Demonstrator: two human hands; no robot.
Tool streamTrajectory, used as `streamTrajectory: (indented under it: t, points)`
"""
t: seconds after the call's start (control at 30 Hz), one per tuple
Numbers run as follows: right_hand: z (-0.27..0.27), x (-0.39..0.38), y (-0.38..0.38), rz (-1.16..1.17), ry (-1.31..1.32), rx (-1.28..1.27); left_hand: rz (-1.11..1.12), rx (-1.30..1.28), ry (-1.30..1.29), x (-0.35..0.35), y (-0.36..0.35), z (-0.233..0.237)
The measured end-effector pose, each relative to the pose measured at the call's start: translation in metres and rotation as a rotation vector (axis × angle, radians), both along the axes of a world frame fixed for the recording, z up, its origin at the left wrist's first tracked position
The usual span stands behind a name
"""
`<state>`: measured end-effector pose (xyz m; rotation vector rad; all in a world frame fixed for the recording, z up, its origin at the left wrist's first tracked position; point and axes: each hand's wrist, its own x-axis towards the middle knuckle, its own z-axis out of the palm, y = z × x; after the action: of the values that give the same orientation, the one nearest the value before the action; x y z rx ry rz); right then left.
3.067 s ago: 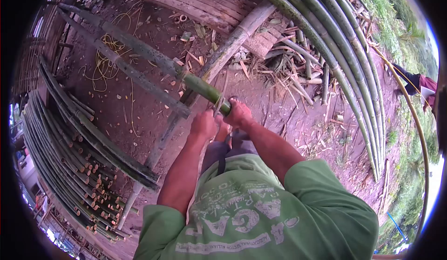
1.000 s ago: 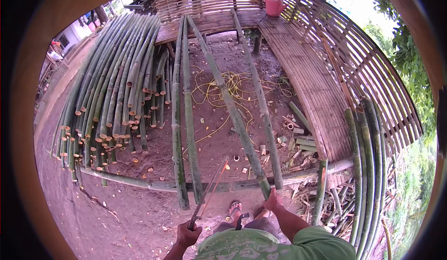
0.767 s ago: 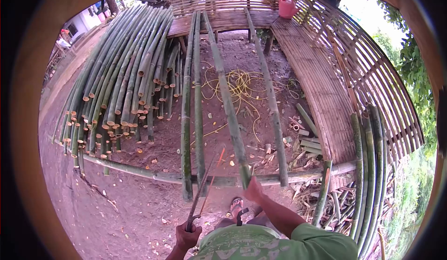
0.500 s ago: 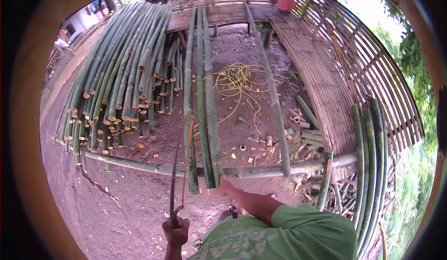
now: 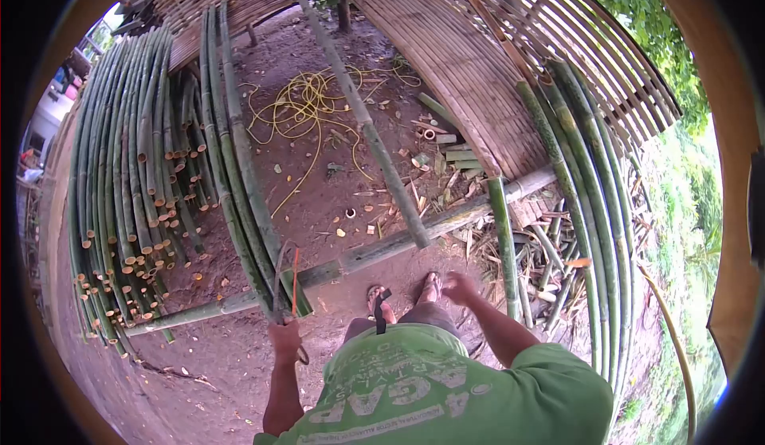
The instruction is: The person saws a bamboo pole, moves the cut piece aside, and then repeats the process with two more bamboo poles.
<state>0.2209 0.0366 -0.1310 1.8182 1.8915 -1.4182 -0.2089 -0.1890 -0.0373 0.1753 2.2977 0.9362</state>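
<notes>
Dozens of cut green bamboo culms (image 5: 119, 182) lie stacked at nine o'clock, their sawn ends pointing toward me. Just to the right of that stack, three longer poles (image 5: 239, 174) lie side by side, with their near ends resting over a crossbar pole (image 5: 358, 255) that runs across the dirt from eight o'clock toward two. My left hand (image 5: 284, 338) sits at seven o'clock, the fist closed tight round the handle of a slim tool (image 5: 283, 282), a dark curved bar with an orange strip beside it. The tool stands up toward twelve o'clock from my fist, and its tip overlaps the near ends of those three poles. A tangle of yellow rope (image 5: 303, 106) lies on the ground at eleven o'clock. Beside it a single pole (image 5: 362, 126) runs down from twelve o'clock to the crossbar. My sandalled feet (image 5: 381, 300) stand just this side of the crossbar, at six o'clock. My right hand (image 5: 460, 287) is at five o'clock, open with the fingers spread and holding nothing, near a short green pole (image 5: 502, 246). A slatted bamboo platform (image 5: 470, 70) fills one o'clock, and long curved poles (image 5: 594, 198) sweep down at three o'clock.
</notes>
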Motion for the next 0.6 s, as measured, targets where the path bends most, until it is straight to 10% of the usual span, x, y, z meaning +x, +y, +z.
streamTrajectory:
  t: [0.13, 0.33, 0.6]
  points:
    - [0.039, 0.144, -0.01, -0.43, -0.638, 0.362, 0.008, -0.08, 0.073, 0.0, 0.014, 0.052]
    - [-0.04, 0.23, -0.035, -0.422, -0.445, -0.268, -0.002, -0.172, 0.128, 0.015, 0.036, 0.055]
    - [-0.052, 0.204, 0.009, -0.44, -0.389, -0.125, -0.076, -0.125, 0.106, 0.095, 0.109, 0.1]
